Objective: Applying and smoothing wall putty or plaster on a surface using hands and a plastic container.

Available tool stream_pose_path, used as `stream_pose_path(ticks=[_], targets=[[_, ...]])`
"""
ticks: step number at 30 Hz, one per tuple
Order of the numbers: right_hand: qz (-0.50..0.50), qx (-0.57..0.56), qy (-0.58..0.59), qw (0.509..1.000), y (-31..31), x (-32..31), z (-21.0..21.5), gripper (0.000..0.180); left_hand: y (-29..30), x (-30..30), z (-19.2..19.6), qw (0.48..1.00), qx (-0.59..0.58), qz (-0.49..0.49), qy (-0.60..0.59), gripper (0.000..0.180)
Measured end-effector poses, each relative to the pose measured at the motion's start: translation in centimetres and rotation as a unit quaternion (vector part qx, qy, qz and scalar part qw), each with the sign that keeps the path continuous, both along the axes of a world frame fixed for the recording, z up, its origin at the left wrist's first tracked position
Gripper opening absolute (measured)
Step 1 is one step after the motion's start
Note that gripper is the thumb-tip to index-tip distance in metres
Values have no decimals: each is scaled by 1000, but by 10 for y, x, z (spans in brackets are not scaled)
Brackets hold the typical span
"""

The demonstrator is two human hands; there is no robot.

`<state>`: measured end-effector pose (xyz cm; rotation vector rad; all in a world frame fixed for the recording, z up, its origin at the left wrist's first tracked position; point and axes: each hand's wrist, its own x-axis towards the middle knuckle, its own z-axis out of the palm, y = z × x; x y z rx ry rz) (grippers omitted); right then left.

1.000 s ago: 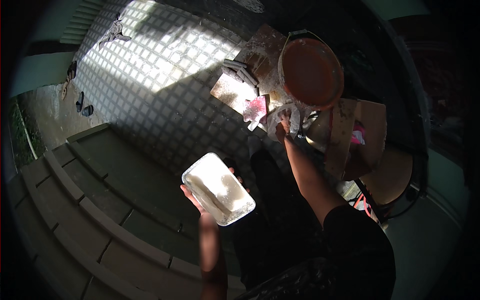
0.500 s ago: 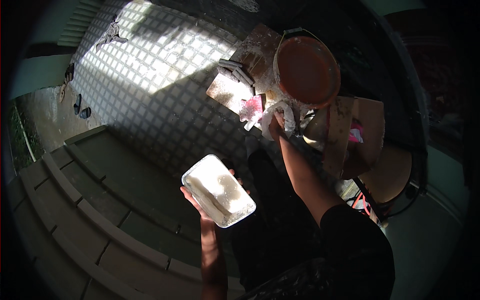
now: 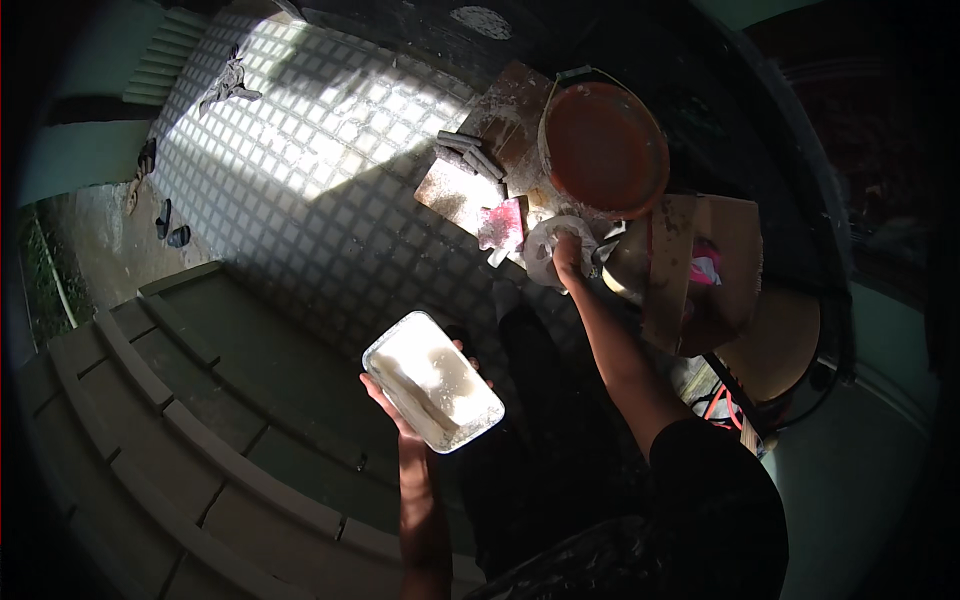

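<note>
A shallow white rectangular tray [image 3: 435, 375] rests in my left hand [image 3: 388, 404]. My fingers wrap its two long sides from below, and a pale layer lies inside, partly in bright sun. My right hand [image 3: 568, 252] reaches down into the mouth of a whitish plastic bag [image 3: 543, 248]; its fingertips are hidden, so what they touch cannot be made out. Close to the bag lies a pink-and-white packet [image 3: 501, 224]. Just beyond the bag stands a round reddish-brown basin [image 3: 606, 150].
Several grey sticks [image 3: 470, 152] lie on a dusty board [image 3: 452, 188]. An open cardboard box [image 3: 722, 280] stands right of the bag. Stepped ledges [image 3: 230, 445] run along the left. Sandals [image 3: 178, 236] and a dark cloth [image 3: 230, 85] lie on the tiled floor [image 3: 330, 120].
My right hand has shifted slightly right and lower at the bag's mouth, its fingers now less visible. The tray stays almost in place in my left hand. The view has shifted a little.
</note>
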<state>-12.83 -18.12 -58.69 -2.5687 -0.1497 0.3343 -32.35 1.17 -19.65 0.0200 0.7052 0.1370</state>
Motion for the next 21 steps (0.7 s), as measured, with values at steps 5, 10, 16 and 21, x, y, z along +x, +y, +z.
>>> stream_pose_path(ticks=[5, 10, 16, 21], targets=[[22, 71, -16, 997, -48, 36, 107, 22, -6, 29, 3, 995, 35, -45, -87, 94], [-61, 123, -4, 990, -68, 38, 174, 27, -7, 46, 11, 995, 85, -24, -47, 96], [-162, 433, 164, 871, -68, 27, 253, 20, -10, 60, 56, 996, 72, -23, -38, 94], [-221, 522, 218, 794, -82, 30, 307, 24, -24, 80, 115, 983, 96, -96, -121, 94]])
